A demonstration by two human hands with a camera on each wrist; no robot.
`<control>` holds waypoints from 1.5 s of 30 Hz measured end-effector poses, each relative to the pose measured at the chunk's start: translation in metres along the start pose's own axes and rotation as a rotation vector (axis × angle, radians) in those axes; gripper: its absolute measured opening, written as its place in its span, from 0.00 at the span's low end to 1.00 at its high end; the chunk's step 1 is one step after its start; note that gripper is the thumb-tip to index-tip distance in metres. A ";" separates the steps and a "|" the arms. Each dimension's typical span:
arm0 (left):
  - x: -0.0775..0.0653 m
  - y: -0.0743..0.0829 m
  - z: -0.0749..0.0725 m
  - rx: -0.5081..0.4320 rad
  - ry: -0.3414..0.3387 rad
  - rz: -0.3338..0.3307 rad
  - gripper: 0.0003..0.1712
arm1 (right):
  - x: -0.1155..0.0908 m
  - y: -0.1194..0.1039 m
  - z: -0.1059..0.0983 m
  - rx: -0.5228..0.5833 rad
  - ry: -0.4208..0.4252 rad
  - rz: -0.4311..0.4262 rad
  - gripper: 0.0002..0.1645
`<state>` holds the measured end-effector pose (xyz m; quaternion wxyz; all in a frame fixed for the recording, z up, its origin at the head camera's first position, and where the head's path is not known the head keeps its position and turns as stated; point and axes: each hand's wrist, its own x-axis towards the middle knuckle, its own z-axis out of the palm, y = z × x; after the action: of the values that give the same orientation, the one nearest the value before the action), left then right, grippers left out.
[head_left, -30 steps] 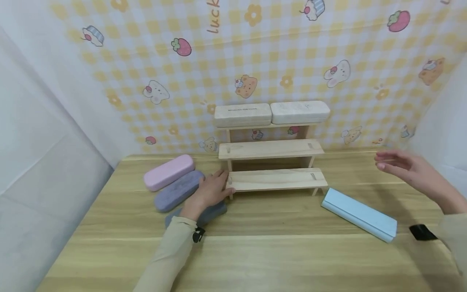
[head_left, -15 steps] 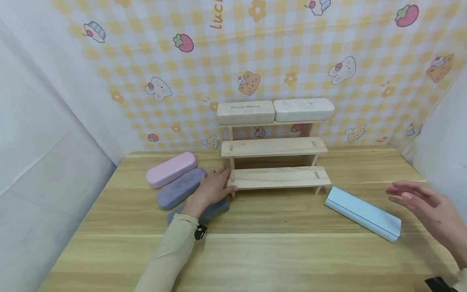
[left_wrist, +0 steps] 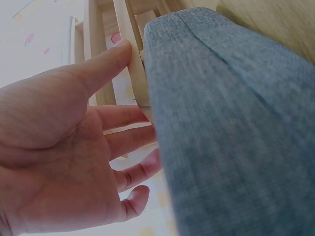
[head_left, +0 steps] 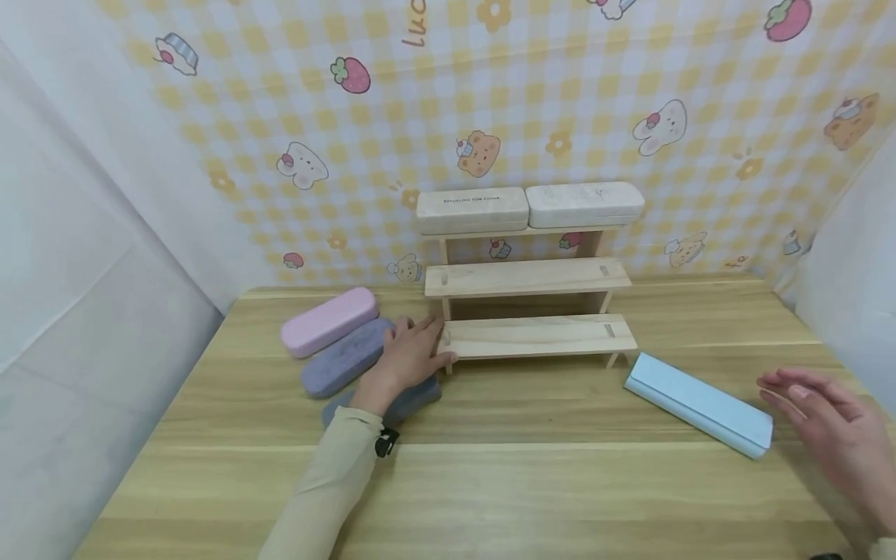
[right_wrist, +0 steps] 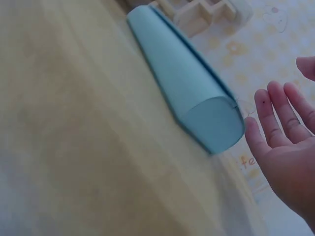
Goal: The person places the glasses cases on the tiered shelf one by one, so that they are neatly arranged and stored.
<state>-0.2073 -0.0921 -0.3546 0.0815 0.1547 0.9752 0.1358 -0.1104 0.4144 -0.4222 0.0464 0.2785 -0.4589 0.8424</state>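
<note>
A three-tier wooden display shelf stands against the back cloth. My left hand holds the left end of its lowest board; the left wrist view shows the thumb on the board's front edge and the fingers by its end. Under that wrist lies a blue-grey fabric glasses case, partly hidden in the head view. My right hand hovers beside the near right end of a light blue glasses case, fingers loosely bent, holding nothing. That case lies slanted at the shelf's right front.
Two whitish glasses cases sit end to end on the top tier. A pink glasses case and a purple-grey glasses case lie left of the shelf. A yellow checked cloth hangs behind the wooden table.
My right hand has moved down and to the right, coming nearer the light blue case's near end. The left hand stays on the shelf. The head view has shifted slightly.
</note>
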 end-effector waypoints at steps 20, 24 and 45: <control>0.002 0.000 0.002 -0.019 -0.014 0.021 0.40 | -0.030 0.008 0.014 -0.690 0.184 0.261 0.28; 0.000 -0.003 0.001 -0.046 -0.010 0.015 0.40 | -0.024 0.010 0.017 -0.877 0.184 0.299 0.29; 0.004 -0.003 0.000 -0.015 -0.010 0.013 0.40 | -0.020 0.017 0.021 -1.278 0.138 0.444 0.38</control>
<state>-0.2119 -0.0938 -0.3561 0.0867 0.1611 0.9727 0.1426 -0.0899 0.3917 -0.4363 0.0572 0.0414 -0.9089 0.4110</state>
